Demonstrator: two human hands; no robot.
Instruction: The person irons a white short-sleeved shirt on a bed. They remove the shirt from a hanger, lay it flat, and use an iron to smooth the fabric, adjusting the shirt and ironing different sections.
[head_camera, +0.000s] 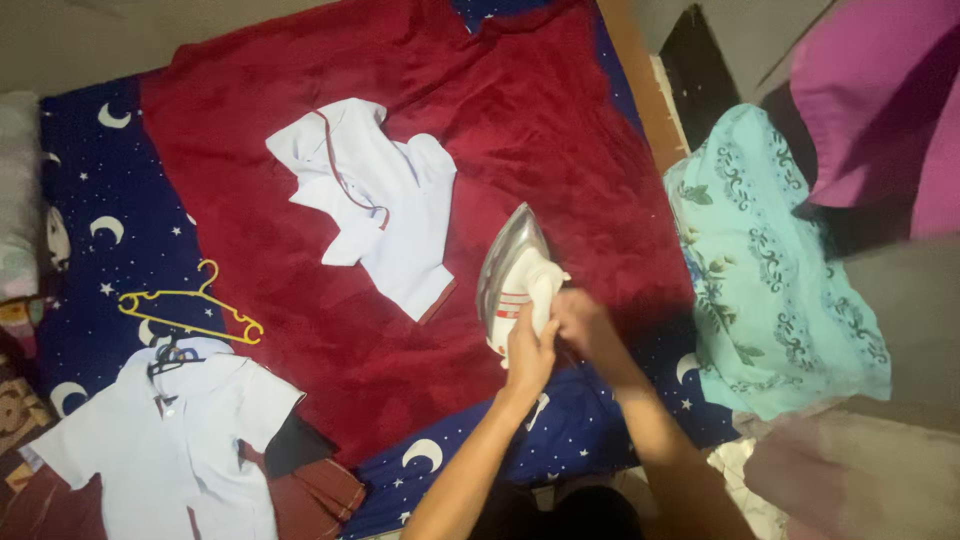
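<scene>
Iron (515, 275) tilted up, gripped by left hand (528, 350) and right hand (583, 318), crumpled white shirt (375, 200) just beside

An iron (515, 275) stands tilted on a blanket (560, 150) spread over a bed sheet (110, 190), with the left hand (528, 352) and right hand (583, 322) both on its near end. A small crumpled shirt (385, 205) lies on the blanket just left of the iron, and farther left a hanger (190, 305) lies on the sheet with a shirt on a second hanger (180, 440) in front of it. A patterned cloth (770, 270) lies to the right of the blanket, off the bed's edge.
</scene>
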